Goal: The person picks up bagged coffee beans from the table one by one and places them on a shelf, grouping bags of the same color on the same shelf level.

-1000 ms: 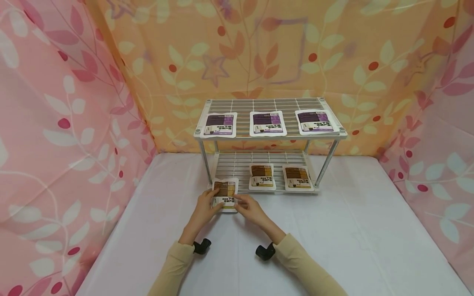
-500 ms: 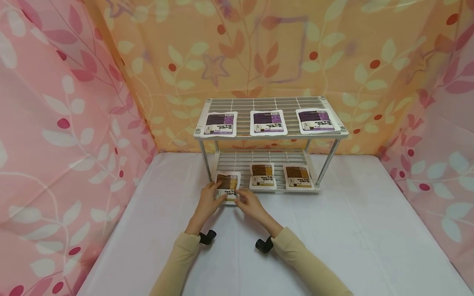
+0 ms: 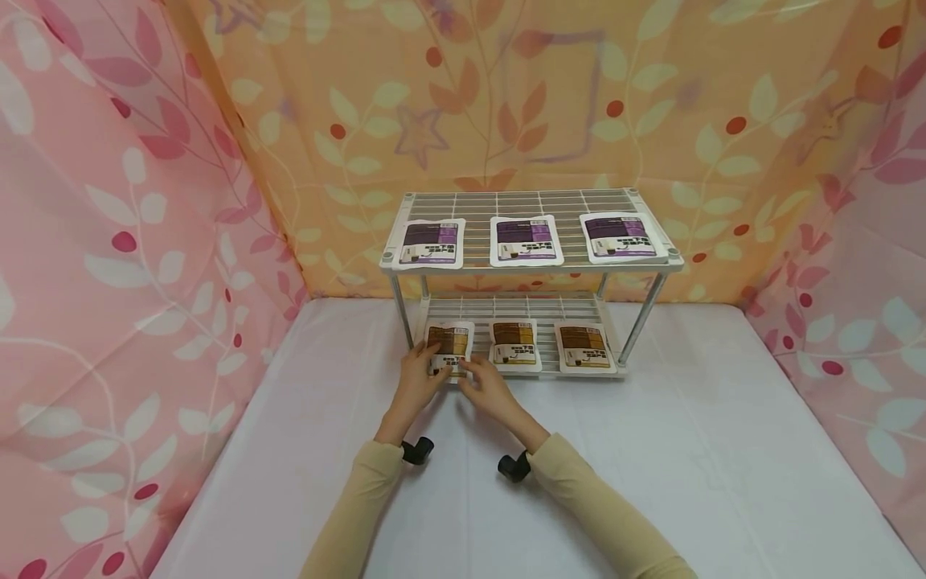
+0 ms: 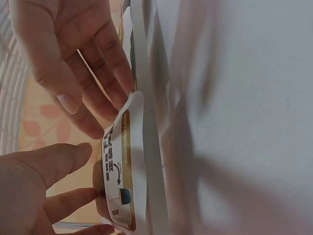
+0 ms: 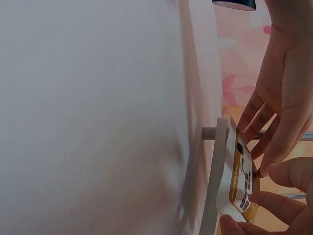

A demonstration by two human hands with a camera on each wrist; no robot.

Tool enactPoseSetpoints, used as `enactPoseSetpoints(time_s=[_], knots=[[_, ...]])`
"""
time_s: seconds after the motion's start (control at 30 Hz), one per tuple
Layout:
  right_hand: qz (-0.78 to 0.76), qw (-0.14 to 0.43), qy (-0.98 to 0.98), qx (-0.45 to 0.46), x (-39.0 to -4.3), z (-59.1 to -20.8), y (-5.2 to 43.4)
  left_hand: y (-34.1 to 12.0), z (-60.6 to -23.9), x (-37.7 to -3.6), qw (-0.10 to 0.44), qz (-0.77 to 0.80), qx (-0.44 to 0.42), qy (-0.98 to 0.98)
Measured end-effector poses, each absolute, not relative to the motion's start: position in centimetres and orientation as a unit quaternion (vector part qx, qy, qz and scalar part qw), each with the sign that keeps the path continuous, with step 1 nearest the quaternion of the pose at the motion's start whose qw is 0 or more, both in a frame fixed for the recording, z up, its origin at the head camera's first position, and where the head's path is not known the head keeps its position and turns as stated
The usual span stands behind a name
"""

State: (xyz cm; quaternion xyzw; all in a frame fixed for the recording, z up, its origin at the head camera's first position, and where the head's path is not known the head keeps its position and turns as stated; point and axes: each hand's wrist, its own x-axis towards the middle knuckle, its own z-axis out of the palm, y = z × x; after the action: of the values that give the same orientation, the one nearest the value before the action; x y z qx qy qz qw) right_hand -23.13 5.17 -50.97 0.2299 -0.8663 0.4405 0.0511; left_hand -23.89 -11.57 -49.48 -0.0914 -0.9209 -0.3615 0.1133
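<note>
A white coffee packet (image 3: 450, 346) with a brown and gold label lies at the left of the rack's lower shelf, by its front edge. My left hand (image 3: 417, 384) is at its left side, fingertips on the label and thumb near the lower front. From the other side, the extended fingers of my right hand (image 3: 486, 386) touch the right edge. In the left wrist view, the packet (image 4: 122, 171) sits between my left hand (image 4: 44, 196) and right hand (image 4: 83, 58). The right wrist view shows fingertips of both hands around the packet (image 5: 237, 181).
Two similar brown packets, the middle one (image 3: 514, 346) and right one (image 3: 584, 348), lie on the lower shelf of the white wire rack (image 3: 531, 269). Three purple-labelled packets, one at centre (image 3: 526, 241), line the top shelf. A front leg (image 3: 402, 310) stands beside my left hand.
Both hands have moved forward, bringing the brown packet from in front of the rack onto the lower shelf, level with its two neighbours. The other packets stay put.
</note>
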Motion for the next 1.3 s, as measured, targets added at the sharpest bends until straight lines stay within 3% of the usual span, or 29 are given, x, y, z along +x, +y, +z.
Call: enactPoseSetpoints(time_s=[0.2, 0.43, 0.8, 1.3], knots=[[0.419, 0.067, -0.873, 0.240, -24.0, -50.6, 5.1, -10.6, -49.1, -24.6, 0.123, -0.356, -0.089, -0.922], [0.405, 0.073, -0.878, 0.245, -24.6, -50.4, 5.1, -9.8, -49.2, -25.0, 0.098, -0.370, -0.056, -0.922], [0.405, 0.060, -0.881, 0.237, -25.7, -50.7, 4.7, -9.3, -49.6, -25.5, 0.131, -0.358, -0.054, -0.923], [0.408, 0.034, -0.880, 0.240, -26.0, -50.7, 4.7, -9.4, -49.6, -25.7, 0.093, -0.366, -0.041, -0.925]])
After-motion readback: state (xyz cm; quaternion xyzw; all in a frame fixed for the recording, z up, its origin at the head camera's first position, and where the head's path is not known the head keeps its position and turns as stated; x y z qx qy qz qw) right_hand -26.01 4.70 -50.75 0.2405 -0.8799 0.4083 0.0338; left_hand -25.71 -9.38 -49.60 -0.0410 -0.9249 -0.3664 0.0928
